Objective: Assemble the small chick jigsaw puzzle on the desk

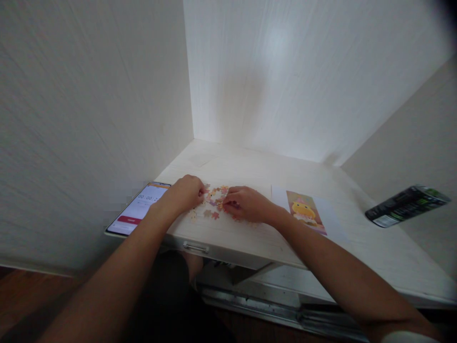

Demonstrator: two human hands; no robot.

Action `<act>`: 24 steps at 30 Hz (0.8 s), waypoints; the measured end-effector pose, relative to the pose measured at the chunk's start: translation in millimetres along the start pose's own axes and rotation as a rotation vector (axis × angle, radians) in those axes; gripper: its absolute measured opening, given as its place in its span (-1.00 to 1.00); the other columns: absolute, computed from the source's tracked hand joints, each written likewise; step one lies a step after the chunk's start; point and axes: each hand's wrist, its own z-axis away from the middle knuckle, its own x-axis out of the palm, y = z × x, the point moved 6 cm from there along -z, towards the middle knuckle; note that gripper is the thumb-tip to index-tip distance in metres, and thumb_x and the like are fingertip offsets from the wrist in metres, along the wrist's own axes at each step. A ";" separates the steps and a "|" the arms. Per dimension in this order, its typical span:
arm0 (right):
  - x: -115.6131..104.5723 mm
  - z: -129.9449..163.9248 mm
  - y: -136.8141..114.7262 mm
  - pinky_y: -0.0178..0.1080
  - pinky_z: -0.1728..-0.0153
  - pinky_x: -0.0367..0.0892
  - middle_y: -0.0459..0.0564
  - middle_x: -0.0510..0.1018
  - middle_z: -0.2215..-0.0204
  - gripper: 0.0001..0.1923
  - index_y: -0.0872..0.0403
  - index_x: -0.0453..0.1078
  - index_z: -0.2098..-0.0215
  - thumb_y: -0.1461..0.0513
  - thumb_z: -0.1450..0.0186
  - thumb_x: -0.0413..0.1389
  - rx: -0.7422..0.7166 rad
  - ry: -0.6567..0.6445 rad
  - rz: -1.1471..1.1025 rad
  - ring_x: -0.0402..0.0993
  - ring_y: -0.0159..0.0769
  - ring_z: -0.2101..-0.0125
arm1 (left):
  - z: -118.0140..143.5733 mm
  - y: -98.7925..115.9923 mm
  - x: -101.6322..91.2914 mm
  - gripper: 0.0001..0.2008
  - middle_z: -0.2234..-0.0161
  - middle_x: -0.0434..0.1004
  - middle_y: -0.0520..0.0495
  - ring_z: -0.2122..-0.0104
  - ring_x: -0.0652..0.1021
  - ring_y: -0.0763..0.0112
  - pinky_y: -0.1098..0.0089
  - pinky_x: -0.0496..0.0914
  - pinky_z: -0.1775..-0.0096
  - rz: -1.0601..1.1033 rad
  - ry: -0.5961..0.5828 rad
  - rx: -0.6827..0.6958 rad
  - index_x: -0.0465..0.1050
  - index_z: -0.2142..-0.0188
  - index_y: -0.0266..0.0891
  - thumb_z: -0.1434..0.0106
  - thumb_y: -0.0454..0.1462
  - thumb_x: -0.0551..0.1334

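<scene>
— What lies on the pale wood-grain bench [250, 238]?

— Small, flat, knobby jigsaw pieces in pink and tan [213, 202], loosely scattered near the front edge. The left hand [185, 193] and right hand [246, 204] rest on them with fingers curled; whether either pinches a piece, I cannot tell.

— Anything else?

— A glossy smartphone with a lit screen [140, 208], overhanging the edge, its digits blurred. A printed picture of a yellow duck [306, 212].

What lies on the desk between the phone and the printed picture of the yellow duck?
In the head view, both hands, left and right, work over scattered puzzle pieces between the phone and the picture.
</scene>
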 end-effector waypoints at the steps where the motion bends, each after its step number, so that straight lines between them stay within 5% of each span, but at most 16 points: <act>1: -1.1 -0.1 2.2 -0.30 0.31 0.23 0.04 0.56 0.33 -0.80 0.11 0.57 0.26 0.28 -0.33 0.08 0.014 0.019 -0.007 0.42 -0.35 0.37 | 0.1 0.4 -0.3 -0.79 0.41 0.61 -0.17 0.38 0.53 0.26 0.37 0.27 0.32 -0.001 0.004 0.007 0.62 0.39 -0.21 -0.10 -0.35 0.17; 7: -7.6 -0.6 12.3 -0.32 0.31 0.26 0.03 0.55 0.37 -0.82 0.13 0.57 0.27 0.27 -0.32 0.10 0.099 0.160 -0.085 0.41 -0.38 0.40 | -0.6 -1.1 1.1 -0.81 0.53 0.55 -0.06 0.46 0.49 0.32 0.38 0.26 0.35 0.017 -0.072 0.113 0.56 0.53 -0.19 -0.02 -0.43 0.17; 15: -14.2 1.1 28.1 -0.31 0.32 0.25 -0.01 0.54 0.44 -0.84 0.13 0.54 0.31 0.30 -0.31 0.10 0.119 0.339 -0.098 0.41 -0.38 0.42 | 0.2 -13.6 0.6 -0.72 0.34 0.63 -0.08 0.31 0.55 0.30 0.39 0.34 0.21 0.032 -0.021 0.110 0.61 0.22 -0.20 -0.15 -0.39 0.16; 24: -10.8 1.8 33.8 -0.32 0.34 0.27 -0.02 0.58 0.42 -0.85 0.11 0.53 0.31 0.29 -0.29 0.09 0.124 0.347 -0.117 0.43 -0.39 0.44 | -2.2 -23.6 2.2 -0.68 0.27 0.65 -0.12 0.25 0.58 0.26 0.37 0.37 0.16 0.028 -0.022 0.086 0.63 0.19 -0.23 -0.18 -0.40 0.13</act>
